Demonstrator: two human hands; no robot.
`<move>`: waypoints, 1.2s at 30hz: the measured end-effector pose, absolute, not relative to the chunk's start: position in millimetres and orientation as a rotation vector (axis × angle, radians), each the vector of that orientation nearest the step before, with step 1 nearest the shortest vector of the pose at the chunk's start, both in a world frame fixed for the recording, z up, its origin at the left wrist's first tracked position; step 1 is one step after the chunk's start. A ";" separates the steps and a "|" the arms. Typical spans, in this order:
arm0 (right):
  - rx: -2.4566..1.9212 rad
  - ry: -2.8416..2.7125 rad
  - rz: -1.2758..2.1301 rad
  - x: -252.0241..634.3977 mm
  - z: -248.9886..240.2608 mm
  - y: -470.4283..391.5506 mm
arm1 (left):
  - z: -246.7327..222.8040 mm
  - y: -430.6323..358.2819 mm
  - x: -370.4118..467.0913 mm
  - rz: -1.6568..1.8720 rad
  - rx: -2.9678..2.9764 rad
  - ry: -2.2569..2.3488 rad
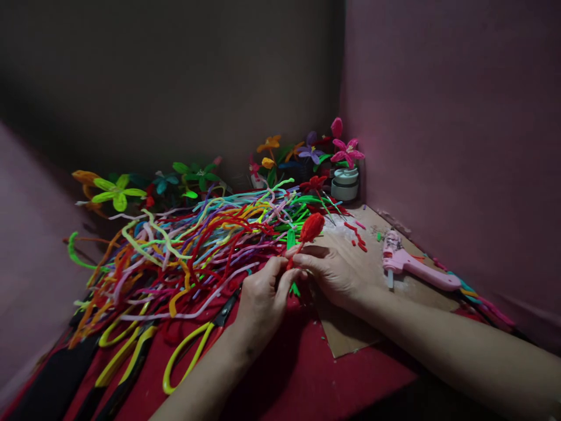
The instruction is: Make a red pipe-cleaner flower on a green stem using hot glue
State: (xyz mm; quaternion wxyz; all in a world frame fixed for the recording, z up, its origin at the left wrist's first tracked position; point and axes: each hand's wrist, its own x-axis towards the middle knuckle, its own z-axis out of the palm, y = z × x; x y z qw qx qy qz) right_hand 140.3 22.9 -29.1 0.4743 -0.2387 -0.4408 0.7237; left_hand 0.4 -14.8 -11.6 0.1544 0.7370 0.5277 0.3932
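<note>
Between my two hands is a red pipe-cleaner flower (312, 228), its bud tilted up and to the right on a thin red stem. My left hand (268, 285) pinches the lower stem with thumb and forefinger. Fingers of my right hand (328, 272) close on the stem just under the bud. Green pipe-cleaner leaves (291, 237) show behind and below the fingers; whether they are joined to the stem I cannot tell.
Loose pipe cleaners (210, 228) heap on the left. Scissors (188, 351) and pliers (127, 362) lie in front. A pink glue gun (412, 266) rests on cardboard (350, 339) at right. Finished flowers (347, 152) stand along the wall. The red table (298, 374) ends near me.
</note>
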 end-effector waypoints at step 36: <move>-0.467 -0.986 1.953 138.0 -33.4 28.2 | -6.2 -7.3 0.0 0.970 0.872 0.850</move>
